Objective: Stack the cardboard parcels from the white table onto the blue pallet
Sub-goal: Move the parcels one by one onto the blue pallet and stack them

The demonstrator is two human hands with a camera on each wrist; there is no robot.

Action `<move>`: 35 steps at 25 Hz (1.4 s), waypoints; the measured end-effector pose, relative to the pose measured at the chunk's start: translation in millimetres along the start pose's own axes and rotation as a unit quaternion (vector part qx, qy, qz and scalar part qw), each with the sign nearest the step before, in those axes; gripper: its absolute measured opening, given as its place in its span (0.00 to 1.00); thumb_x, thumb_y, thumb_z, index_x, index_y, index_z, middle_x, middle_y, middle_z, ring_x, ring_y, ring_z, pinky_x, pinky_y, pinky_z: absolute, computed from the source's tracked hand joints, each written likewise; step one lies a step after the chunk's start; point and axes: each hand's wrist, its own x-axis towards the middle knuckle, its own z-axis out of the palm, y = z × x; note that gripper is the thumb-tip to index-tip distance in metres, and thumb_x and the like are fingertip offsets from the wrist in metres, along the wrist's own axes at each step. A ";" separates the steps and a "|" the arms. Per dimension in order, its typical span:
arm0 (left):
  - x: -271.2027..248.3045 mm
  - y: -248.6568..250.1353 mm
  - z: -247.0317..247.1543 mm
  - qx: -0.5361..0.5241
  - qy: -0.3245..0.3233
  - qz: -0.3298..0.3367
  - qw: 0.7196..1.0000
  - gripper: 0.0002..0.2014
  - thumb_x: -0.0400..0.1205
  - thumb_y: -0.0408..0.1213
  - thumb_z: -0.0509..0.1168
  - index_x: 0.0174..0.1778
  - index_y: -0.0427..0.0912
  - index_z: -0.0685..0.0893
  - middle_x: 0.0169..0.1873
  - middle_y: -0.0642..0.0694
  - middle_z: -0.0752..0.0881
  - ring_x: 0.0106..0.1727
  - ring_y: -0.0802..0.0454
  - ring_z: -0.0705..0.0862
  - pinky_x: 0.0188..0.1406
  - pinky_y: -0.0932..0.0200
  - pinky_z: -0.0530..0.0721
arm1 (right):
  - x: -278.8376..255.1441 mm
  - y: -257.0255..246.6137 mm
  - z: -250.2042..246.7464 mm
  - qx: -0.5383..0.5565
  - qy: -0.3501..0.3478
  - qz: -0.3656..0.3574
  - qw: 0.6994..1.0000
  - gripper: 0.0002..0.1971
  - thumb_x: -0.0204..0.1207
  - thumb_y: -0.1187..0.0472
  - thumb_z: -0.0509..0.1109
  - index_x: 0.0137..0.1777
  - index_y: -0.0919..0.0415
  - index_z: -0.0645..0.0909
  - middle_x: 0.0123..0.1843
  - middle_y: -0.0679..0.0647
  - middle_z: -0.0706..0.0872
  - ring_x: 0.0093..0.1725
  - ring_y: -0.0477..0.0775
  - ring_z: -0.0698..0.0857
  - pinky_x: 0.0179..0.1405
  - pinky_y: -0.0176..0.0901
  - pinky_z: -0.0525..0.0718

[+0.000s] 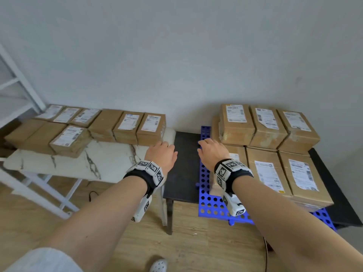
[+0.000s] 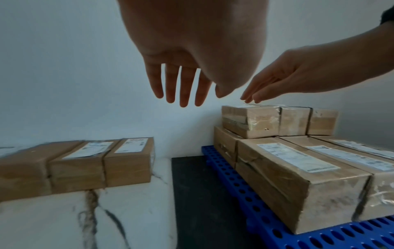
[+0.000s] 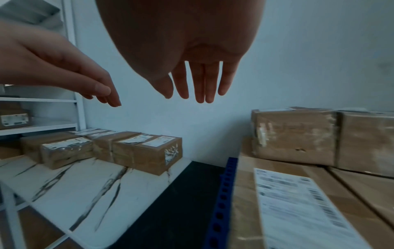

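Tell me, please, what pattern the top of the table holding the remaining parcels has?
White marble with dark grey veins; the table top shows it best in the right wrist view.

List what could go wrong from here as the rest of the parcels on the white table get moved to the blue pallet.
1. The upper parcel at the left of the stack overhangs the layer below; another placed on it might tip.
2. The rightmost table parcel sits by the white table edge; a careless grip by the left hand could knock it into the gap.
3. Glossy tape may slip in the right hand.
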 end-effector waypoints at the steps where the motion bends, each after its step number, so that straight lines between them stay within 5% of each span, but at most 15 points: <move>1: -5.4 -16.7 -0.7 0.000 0.001 -0.013 1.000 0.19 0.87 0.46 0.47 0.62 0.42 0.78 0.58 0.44 0.82 0.62 0.44 0.77 0.56 0.51 0.76 | 6.8 -15.9 2.4 0.001 -0.004 -0.011 1.000 0.20 0.85 0.54 0.53 0.73 0.59 0.71 0.70 0.57 0.77 0.69 0.60 0.76 0.69 0.53 0.74; 8: 6.2 -125.5 18.6 -0.021 -0.029 -0.035 0.999 0.19 0.88 0.46 0.45 0.66 0.42 0.75 0.62 0.44 0.79 0.64 0.46 0.76 0.56 0.52 0.78 | 72.0 -98.9 30.3 -0.010 -0.006 -0.034 0.999 0.19 0.85 0.55 0.53 0.71 0.60 0.72 0.68 0.58 0.78 0.67 0.61 0.77 0.65 0.53 0.74; 17: 67.3 -245.5 49.6 -0.036 -0.046 0.001 0.998 0.16 0.88 0.44 0.47 0.62 0.41 0.76 0.59 0.45 0.80 0.61 0.46 0.77 0.50 0.54 0.77 | 167.0 -178.0 75.8 0.021 -0.040 0.036 0.998 0.13 0.82 0.62 0.55 0.63 0.62 0.76 0.60 0.58 0.82 0.57 0.58 0.81 0.59 0.49 0.79; 26: 137.4 -257.2 102.9 -0.080 -0.062 0.031 0.994 0.13 0.86 0.39 0.51 0.62 0.42 0.76 0.62 0.45 0.80 0.63 0.47 0.76 0.60 0.55 0.77 | 224.2 -170.2 113.5 0.051 -0.102 0.071 0.991 0.14 0.83 0.60 0.54 0.65 0.61 0.74 0.61 0.57 0.80 0.56 0.58 0.80 0.55 0.50 0.80; 30: 164.3 -256.3 119.3 -0.191 -0.095 -0.014 0.977 0.17 0.87 0.39 0.50 0.69 0.40 0.74 0.63 0.44 0.80 0.63 0.46 0.78 0.56 0.51 0.80 | 250.4 -150.4 133.4 0.136 -0.126 0.106 0.977 0.20 0.83 0.56 0.56 0.74 0.59 0.68 0.72 0.55 0.73 0.66 0.57 0.77 0.60 0.53 0.82; 35: 191.9 -249.0 127.9 -0.310 -0.113 -0.052 0.943 0.18 0.85 0.34 0.54 0.72 0.40 0.72 0.57 0.42 0.84 0.53 0.44 0.83 0.50 0.53 0.82 | 279.6 -129.7 143.5 0.236 -0.152 0.137 0.950 0.24 0.82 0.65 0.59 0.78 0.59 0.62 0.76 0.57 0.70 0.70 0.59 0.76 0.65 0.50 0.78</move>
